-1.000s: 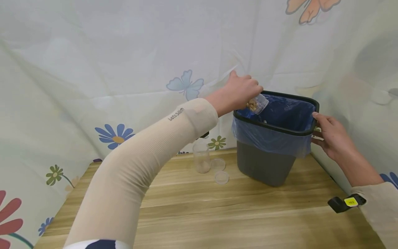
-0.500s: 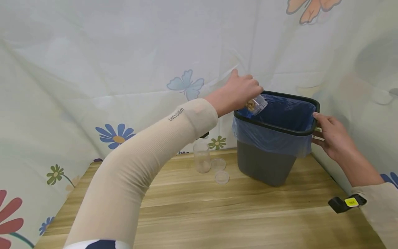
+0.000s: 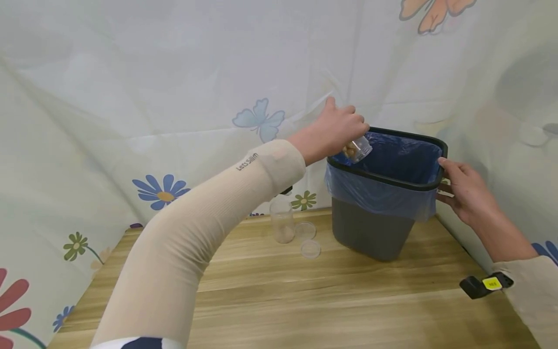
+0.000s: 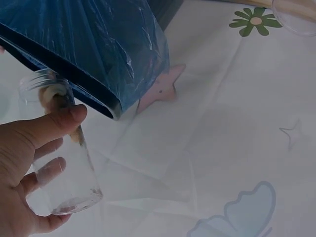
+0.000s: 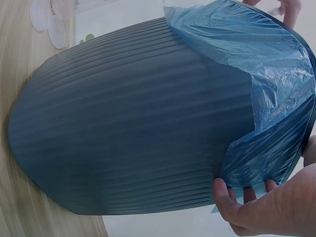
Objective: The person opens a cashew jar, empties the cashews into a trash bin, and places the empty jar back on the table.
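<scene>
My left hand [image 3: 342, 127] grips a small clear jar [image 3: 360, 149], tilted with its mouth over the near-left part of the bin's opening. Tan, nut-like pieces [image 3: 350, 150] sit inside the jar towards its mouth; the left wrist view shows the thumb and fingers around the clear wall. Dark grey and black-rimmed, the trash bin [image 3: 370, 232] carries a blue plastic liner [image 3: 379, 191] folded over its rim. My right hand [image 3: 471, 194] holds the bin's right side, thumb at the rim and fingers against the outside. The bin's bottom inside is hidden.
A taller clear jar [image 3: 282, 223] stands on the wooden table [image 3: 305, 300] left of the bin. Beside it lie two clear round lids [image 3: 311, 248]. Printed fabric [image 3: 196, 72] hangs behind and at both sides, close to the bin.
The small jar's mouth has shifted slightly left and down as its tilt changes. A small piece seen inside the bin's near rim a second ago is no longer visible. My right hand stays put.
</scene>
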